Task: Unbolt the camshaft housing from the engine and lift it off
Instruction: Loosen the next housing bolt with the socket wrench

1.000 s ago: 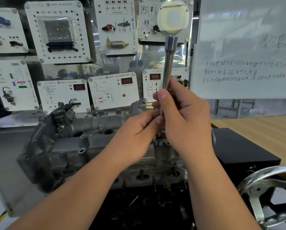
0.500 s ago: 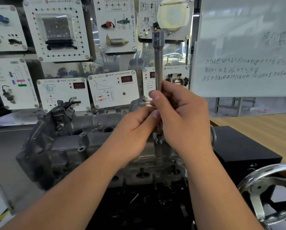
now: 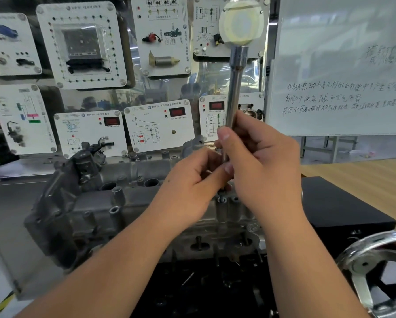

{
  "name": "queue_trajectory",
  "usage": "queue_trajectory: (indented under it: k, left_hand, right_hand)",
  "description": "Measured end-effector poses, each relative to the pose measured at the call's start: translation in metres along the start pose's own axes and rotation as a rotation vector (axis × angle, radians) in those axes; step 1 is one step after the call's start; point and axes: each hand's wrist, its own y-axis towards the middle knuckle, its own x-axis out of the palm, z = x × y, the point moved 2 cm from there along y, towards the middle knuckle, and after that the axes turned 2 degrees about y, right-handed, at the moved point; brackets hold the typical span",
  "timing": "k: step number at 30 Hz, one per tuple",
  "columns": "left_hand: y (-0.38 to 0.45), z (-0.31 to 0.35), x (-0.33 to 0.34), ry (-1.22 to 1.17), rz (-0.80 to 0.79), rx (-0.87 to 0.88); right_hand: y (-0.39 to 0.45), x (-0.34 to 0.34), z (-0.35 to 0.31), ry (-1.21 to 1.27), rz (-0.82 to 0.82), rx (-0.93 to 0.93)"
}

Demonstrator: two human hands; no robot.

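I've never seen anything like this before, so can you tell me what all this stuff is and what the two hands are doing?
The picture comes from a camera worn on a person's head, looking down at their own hands. The big grey metal lump is part of a car engine, sitting on a stand. Its top piece is the camshaft housing, held on by bolts. The right hand grips a long shiny metal tool standing upright over a bolt hole. The left hand pinches the tool's lower end to steady it. Behind are teaching boards with car parts and a whiteboard with writing. At the lower right is a shiny handwheel.
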Motion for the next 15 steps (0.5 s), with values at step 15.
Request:
queue_trajectory:
  k: [15]
  left_hand:
    - [0.0005,-0.0006,-0.001,-0.056,-0.005,-0.009]
  right_hand:
    - [-0.0011,0.0002,0.0015,-0.008,-0.001,-0.016]
